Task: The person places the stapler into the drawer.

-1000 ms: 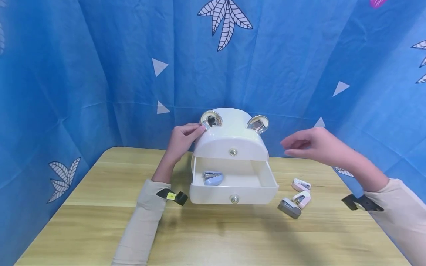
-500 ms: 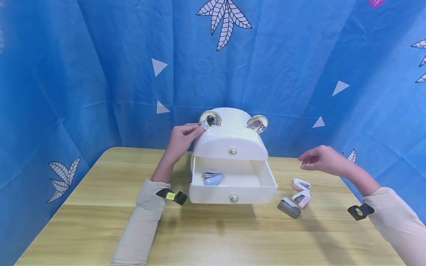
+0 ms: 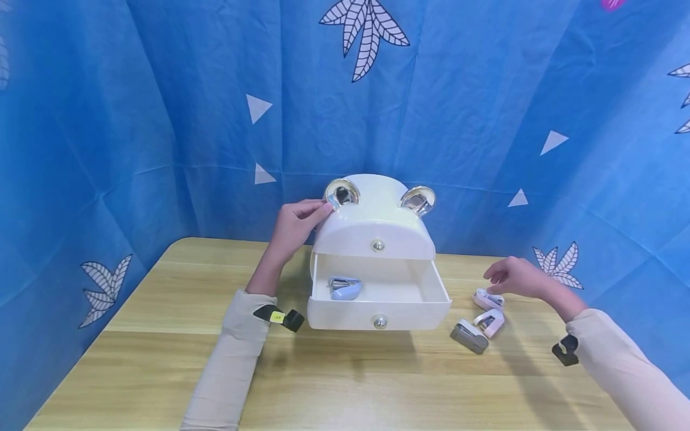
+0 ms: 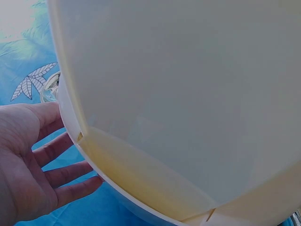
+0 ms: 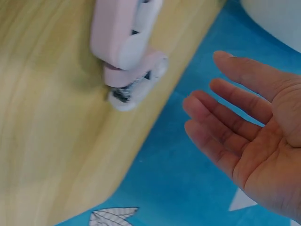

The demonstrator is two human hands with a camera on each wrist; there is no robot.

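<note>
A white drawer box (image 3: 372, 209) with two shiny gold-rimmed ears stands at the back of the table. Its lower drawer (image 3: 345, 315) is pulled out, with a blue stapler (image 3: 347, 290) lying at its left side. My left hand (image 3: 295, 227) rests against the box's left side by the ear; in the left wrist view its fingers (image 4: 70, 174) extend to the box's edge. Over the farther pink stapler (image 3: 489, 299) hovers my right hand (image 3: 517, 278), fingers loosely bent and holding nothing. Nearer lie a pink-and-white stapler (image 3: 490, 323) and a grey stapler (image 3: 469, 337).
The wooden table (image 3: 215, 347) ends at a blue curtain (image 3: 458, 108) that hangs behind and on both sides. The protruding drawer stands between my left forearm (image 3: 226, 353) and the group of staplers.
My right hand has come down and slightly to the right, from beside the box's ear height to just over the farther pink stapler. The left hand, box and staplers have stayed put.
</note>
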